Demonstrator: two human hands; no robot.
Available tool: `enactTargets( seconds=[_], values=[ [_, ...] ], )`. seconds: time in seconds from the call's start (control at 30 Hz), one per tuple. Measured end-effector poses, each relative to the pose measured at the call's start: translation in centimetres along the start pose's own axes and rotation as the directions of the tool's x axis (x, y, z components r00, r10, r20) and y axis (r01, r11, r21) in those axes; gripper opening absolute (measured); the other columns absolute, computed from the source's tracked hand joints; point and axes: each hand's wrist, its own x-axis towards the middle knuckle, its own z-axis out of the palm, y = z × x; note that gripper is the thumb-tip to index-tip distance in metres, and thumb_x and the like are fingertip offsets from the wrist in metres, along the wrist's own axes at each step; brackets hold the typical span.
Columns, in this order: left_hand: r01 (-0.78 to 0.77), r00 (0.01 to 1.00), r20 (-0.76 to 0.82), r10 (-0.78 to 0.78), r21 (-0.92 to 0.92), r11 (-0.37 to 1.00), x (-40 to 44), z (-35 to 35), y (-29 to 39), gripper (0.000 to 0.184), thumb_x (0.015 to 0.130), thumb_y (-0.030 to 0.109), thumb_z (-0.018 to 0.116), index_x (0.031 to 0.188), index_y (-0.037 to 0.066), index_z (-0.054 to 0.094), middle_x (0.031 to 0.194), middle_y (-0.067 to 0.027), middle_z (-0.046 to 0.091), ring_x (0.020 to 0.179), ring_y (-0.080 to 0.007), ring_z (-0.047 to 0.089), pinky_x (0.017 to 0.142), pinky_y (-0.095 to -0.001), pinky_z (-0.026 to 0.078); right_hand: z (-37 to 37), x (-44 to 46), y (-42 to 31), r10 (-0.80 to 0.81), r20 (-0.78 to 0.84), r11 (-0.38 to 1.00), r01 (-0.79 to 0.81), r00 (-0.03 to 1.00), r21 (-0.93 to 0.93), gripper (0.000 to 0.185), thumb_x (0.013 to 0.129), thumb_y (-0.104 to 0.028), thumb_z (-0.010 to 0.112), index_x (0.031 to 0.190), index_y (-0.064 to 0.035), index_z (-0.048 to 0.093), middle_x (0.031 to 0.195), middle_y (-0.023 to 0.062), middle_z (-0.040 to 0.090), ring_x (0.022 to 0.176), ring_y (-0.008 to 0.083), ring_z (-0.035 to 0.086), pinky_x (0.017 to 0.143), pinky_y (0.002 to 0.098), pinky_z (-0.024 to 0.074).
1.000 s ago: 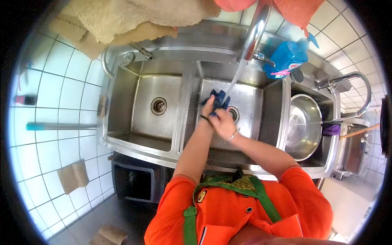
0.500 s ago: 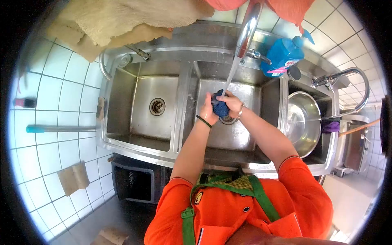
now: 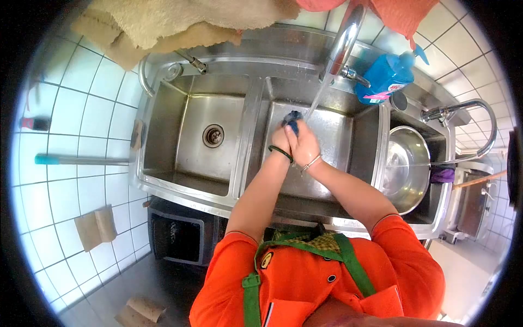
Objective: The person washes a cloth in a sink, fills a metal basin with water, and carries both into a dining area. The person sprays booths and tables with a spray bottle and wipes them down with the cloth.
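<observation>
Over the middle sink basin (image 3: 332,177), my left hand (image 3: 280,138) and my right hand (image 3: 304,144) are pressed together around a bunched dark blue cloth (image 3: 293,121). Part of the cloth sticks out beyond my fingers; the rest is hidden inside my grip. Both hands are closed. A stream of water (image 3: 318,101) runs from the chrome faucet (image 3: 348,35) just to the right of the cloth. A dark band circles my left wrist, and a bracelet is on my right.
A left basin (image 3: 204,171) has a drain. In the right basin a metal bowl (image 3: 417,188) takes water from another faucet (image 3: 487,111), with a purple cloth (image 3: 442,174) beside it. A blue pump bottle (image 3: 384,79) stands behind. Tan cloths (image 3: 180,24) hang at upper left.
My hands have closed together around the cloth, squeezing it smaller. The cloth has shifted out of the direct water stream, which now falls beside it. The view has tilted slightly.
</observation>
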Motion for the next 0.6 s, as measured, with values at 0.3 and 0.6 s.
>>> enactTargets(
  seconds=[0.3,0.6],
  values=[
    [0.194,0.779,0.169,-0.604,-0.981,-0.025,-0.4,2.2,1.9,0.021,0.082,0.019,0.047,0.093,0.004,0.054,0.085,-0.0079,0.059,0.08,-0.0216,0.057,0.072,-0.033,0.046,1.3,2.6,2.7,0.232,-0.101,0.963,-0.215,0.967,0.162,0.032,0.082,-0.029,0.053,0.077,0.0023,0.058,0.073,0.0241,0.058,0.073,0.0377,0.057,0.067,0.0395,0.0437],
    [0.202,0.842,0.046,-0.537,-0.95,0.236,-2.4,3.4,3.4,0.036,0.083,0.026,0.054,0.109,0.001,0.047,0.088,-0.0066,0.054,0.075,-0.0131,0.056,0.058,-0.0259,0.046,-0.1,4.5,9.2,0.178,-0.092,0.98,-0.185,0.98,-0.068,0.03,0.08,-0.029,0.054,0.082,-0.0006,0.062,0.079,0.0191,0.06,0.074,0.0316,0.057,0.07,0.0354,0.0436]
  ],
)
